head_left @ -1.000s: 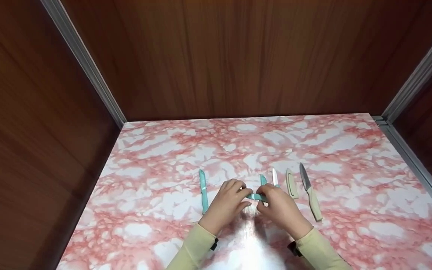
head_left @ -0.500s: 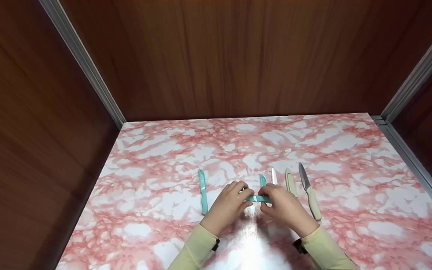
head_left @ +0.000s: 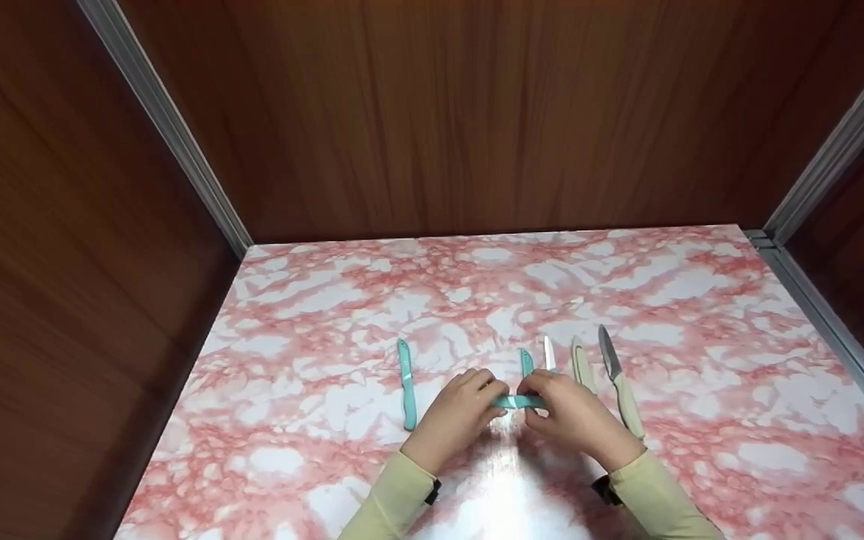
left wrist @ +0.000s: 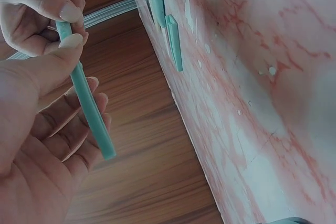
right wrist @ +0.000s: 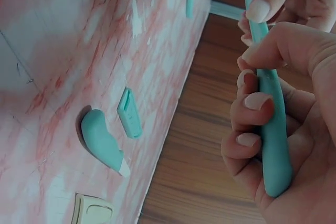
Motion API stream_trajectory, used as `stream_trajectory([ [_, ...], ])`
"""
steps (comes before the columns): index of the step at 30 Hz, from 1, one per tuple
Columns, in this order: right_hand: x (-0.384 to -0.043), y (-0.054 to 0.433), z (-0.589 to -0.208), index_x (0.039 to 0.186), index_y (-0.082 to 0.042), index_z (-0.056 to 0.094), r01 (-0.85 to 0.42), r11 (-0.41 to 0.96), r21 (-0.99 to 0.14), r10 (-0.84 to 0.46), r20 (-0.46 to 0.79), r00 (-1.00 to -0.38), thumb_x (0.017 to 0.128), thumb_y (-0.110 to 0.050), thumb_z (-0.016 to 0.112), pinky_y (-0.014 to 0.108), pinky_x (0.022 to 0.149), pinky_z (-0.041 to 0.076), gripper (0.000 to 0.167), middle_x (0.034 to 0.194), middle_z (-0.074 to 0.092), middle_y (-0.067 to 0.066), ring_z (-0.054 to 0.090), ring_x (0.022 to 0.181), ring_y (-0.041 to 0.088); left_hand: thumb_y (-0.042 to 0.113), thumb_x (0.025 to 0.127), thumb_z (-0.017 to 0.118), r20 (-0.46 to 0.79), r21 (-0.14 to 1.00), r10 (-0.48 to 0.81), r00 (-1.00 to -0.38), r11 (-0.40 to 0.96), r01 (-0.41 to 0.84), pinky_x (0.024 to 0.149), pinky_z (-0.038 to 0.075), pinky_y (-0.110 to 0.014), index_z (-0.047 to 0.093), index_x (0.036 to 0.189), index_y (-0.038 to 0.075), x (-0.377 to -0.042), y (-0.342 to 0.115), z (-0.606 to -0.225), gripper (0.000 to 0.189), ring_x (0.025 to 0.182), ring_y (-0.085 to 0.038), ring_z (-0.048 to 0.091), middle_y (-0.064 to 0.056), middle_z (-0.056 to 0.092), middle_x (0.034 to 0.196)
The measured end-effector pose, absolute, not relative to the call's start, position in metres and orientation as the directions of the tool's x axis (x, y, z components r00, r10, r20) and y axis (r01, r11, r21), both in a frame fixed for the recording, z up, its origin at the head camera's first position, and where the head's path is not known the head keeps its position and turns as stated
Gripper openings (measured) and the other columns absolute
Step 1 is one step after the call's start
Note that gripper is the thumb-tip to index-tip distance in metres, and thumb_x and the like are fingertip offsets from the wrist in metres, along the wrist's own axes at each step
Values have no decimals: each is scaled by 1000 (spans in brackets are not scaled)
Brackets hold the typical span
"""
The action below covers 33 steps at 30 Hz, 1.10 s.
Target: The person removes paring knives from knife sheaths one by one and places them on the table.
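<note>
Teal knife [head_left: 529, 403] is held crosswise between both hands, lower middle of the head view, with a thin white strip [head_left: 513, 403] showing partway along. The left hand [head_left: 458, 409] has thumb and fingers pinched on one end, and the right hand [head_left: 571, 416] has its fingers wrapped round the handle [right wrist: 276, 163], so yeah, both are clamped on. Just above the right hand there's a loose teal sheath [head_left: 526, 361], then a white blade [head_left: 549, 352], cream sheath [head_left: 581, 361] and cream-handled knife [head_left: 628, 405] going right. Another teal knife [head_left: 407, 390] lies left of the hands.
</note>
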State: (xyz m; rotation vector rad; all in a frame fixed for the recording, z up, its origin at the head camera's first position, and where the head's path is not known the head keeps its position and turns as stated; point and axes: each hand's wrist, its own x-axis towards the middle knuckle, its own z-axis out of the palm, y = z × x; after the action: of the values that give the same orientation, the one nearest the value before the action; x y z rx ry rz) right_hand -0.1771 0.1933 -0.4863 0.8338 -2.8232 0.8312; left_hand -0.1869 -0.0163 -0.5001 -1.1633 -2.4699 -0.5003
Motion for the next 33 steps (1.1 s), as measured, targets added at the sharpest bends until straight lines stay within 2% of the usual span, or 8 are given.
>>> stream_trajectory([
  [11, -179, 200, -489, 90, -14, 65, -563, 690, -455, -514, 240, -824, 81, -5, 67, 26, 60, 47, 14, 84, 55, -8, 53, 70, 8, 24, 83, 75, 444, 178, 662, -604, 595, 784, 74, 44, -22, 62, 103, 15, -185, -14, -498, 25, 83, -10, 51, 6, 53, 93],
  [18, -179, 201, -488, 93, -12, 66, -580, 695, -425, -525, 251, -813, 83, -6, 69, 29, 66, 51, 12, 87, 57, -6, 58, 77, 9, 25, 85, 72, 421, 203, 661, -621, 598, 775, 76, 44, -20, 63, 105, 14, -184, -13, -497, 24, 83, -9, 50, 5, 53, 93],
  [28, -177, 200, -489, 95, -12, 65, -601, 690, -403, -526, 292, -799, 82, -4, 74, 29, 70, 52, 18, 89, 56, -6, 58, 82, 9, 27, 87, 71, 458, 167, 648, -609, 610, 774, 77, 45, -21, 64, 107, 12, -185, -9, -501, 26, 83, -10, 51, 4, 54, 94],
  [33, -177, 201, -490, 97, -11, 66, -633, 669, -390, -543, 325, -775, 82, -3, 74, 28, 72, 52, 19, 92, 57, -4, 58, 84, 11, 27, 89, 68, 457, 204, 641, -617, 599, 774, 76, 45, -18, 64, 108, 12, -184, -8, -503, 24, 85, -9, 51, 4, 53, 95],
])
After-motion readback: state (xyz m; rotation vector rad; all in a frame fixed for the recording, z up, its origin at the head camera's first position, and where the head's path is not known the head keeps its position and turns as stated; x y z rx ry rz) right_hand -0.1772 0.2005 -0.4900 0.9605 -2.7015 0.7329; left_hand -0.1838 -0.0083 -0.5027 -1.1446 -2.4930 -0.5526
